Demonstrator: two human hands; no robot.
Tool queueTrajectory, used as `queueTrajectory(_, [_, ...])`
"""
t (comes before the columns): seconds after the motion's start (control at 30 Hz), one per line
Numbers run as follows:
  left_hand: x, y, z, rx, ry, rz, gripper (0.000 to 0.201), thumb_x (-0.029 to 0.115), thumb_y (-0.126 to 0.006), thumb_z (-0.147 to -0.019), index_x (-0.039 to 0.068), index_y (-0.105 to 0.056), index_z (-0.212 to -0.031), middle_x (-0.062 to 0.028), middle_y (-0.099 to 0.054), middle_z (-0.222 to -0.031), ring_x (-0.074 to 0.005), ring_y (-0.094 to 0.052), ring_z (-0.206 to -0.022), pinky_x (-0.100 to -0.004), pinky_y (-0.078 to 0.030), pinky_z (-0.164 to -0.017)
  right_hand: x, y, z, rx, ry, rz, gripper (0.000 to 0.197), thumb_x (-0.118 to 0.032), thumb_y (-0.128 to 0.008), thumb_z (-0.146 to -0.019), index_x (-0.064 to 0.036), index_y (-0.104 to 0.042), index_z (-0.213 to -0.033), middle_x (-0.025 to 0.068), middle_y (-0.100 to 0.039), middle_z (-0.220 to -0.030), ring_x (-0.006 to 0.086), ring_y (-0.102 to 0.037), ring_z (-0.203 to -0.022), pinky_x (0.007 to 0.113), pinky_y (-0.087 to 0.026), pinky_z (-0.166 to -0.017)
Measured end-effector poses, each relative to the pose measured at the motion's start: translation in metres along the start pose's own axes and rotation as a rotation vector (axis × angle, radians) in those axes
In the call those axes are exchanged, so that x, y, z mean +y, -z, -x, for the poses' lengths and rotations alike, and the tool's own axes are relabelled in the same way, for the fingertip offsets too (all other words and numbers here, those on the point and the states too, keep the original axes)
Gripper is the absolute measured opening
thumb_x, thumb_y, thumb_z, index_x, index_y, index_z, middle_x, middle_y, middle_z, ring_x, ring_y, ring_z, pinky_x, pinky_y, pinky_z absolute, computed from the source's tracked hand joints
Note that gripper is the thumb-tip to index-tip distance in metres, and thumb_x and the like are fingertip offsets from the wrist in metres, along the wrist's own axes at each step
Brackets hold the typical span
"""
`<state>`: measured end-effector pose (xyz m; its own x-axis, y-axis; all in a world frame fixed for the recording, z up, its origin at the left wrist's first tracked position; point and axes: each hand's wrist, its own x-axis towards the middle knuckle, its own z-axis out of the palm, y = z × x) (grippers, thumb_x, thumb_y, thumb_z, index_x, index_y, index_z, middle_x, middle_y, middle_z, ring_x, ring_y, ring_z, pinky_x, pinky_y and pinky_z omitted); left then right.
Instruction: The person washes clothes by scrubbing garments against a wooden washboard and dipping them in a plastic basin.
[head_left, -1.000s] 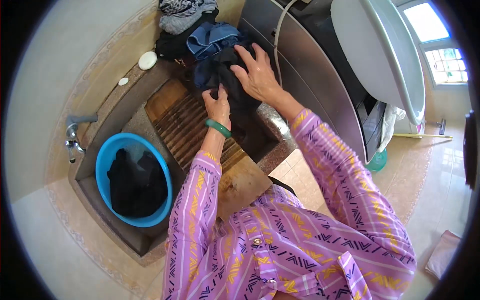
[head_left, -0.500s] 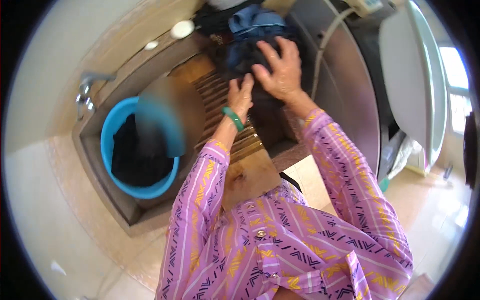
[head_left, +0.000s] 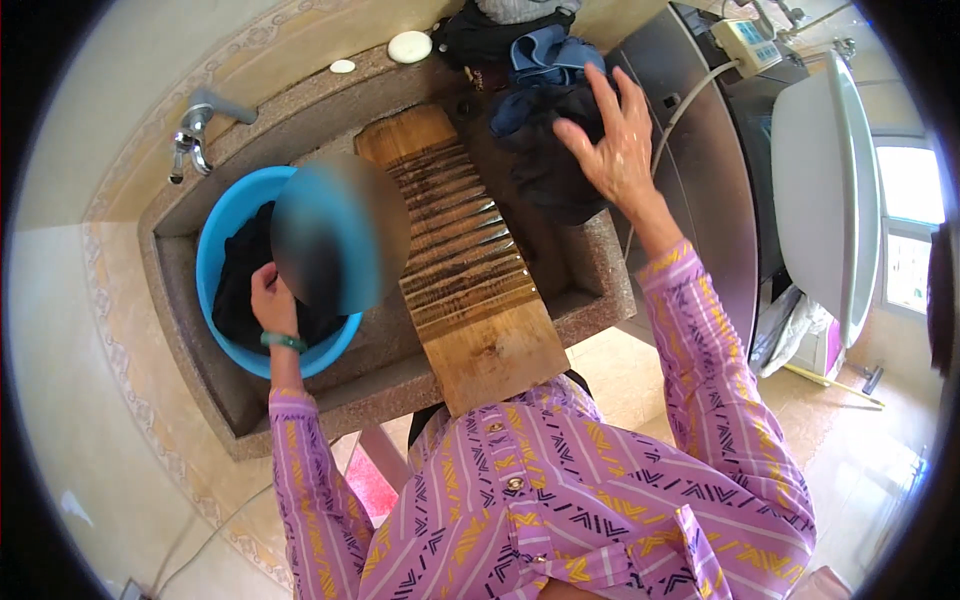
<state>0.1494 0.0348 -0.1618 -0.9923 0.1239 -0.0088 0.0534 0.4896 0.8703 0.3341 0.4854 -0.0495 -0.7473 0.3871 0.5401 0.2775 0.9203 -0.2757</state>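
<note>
At the left, my left hand (head_left: 274,304), with a green bangle at its wrist, is down in a blue basin (head_left: 207,262). Its bent fingers close on the black cloth (head_left: 240,322) there; a blurred patch covers part of the basin beside it. My right hand (head_left: 622,150) is wet and open, fingers spread, with nothing held. It is over the right edge of a dark, wet clothes heap (head_left: 560,150) at the sink's far right end. Between my hands a wet wooden washboard (head_left: 462,235) slants across the sink, its near end against my shirt.
A stone sink (head_left: 590,325) surrounds the basin and board. On its back ledge are a tap (head_left: 200,130), a white round object (head_left: 410,46) and a small white piece (head_left: 343,66). Blue cloth (head_left: 550,55) lies behind the heap. A dark-sided appliance (head_left: 705,150) with a raised lid (head_left: 820,190) stands right.
My left hand has moved from the washboard to the black cloth in the blue basin. My right hand has lifted slightly off the dark clothes, its fingers still spread.
</note>
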Motion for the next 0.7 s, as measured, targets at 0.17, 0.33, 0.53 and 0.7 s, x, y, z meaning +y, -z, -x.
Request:
queueTrajectory(0.17, [0.075,-0.065,0.047,-0.13,-0.15,-0.114,0.032,0.015,-0.07,-0.078,0.005,-0.061,-0.107,-0.0066,-0.061,-0.104,-0.018,-0.058,-0.091,-0.0309,-0.048,-0.079,0.067,-0.036,-0.05,-0.221,-0.441,-0.042,0.075,-0.052,-0.066,-0.076,-0.0112,-0.041,-0.134,0.0277,-0.049,-0.122,0.0426,-0.049,-0.114,0.05,-0.04,-0.093])
queueTrajectory(0.33, [0.177,-0.179,0.101,-0.596,-0.59,0.064,0.071,0.017,-0.07,-0.074,0.007,-0.037,-0.136,-0.0208,-0.034,-0.141,-0.0365,-0.031,-0.132,-0.0434,-0.024,-0.109,0.037,-0.05,-0.069,-0.296,-0.384,0.127,0.049,-0.033,-0.07,-0.073,-0.0127,-0.056,-0.116,0.0198,-0.058,-0.105,0.0375,-0.056,-0.102,0.05,-0.044,-0.083])
queueTrajectory(0.53, [0.203,-0.26,0.13,-0.772,-0.642,-0.039,0.067,0.019,-0.062,-0.083,0.011,-0.029,-0.141,-0.0271,-0.015,-0.146,-0.0588,-0.015,-0.127,-0.0561,-0.016,-0.109,0.013,-0.043,-0.052,-0.173,0.181,0.175,0.029,-0.012,-0.068,-0.064,-0.0109,-0.063,-0.093,0.0125,-0.054,-0.088,0.0322,-0.054,-0.088,0.043,-0.041,-0.073])
queueTrajectory(0.7, [0.214,-0.264,0.113,-0.806,-0.63,-0.095,0.066,0.021,-0.063,-0.08,0.013,-0.033,-0.139,-0.0266,-0.017,-0.146,-0.0614,-0.021,-0.123,-0.0574,-0.026,-0.104,0.01,-0.067,-0.074,-0.316,0.237,0.285,0.033,-0.018,-0.069,-0.066,-0.0113,-0.063,-0.098,0.0119,-0.055,-0.093,0.0321,-0.054,-0.09,0.043,-0.042,-0.074])
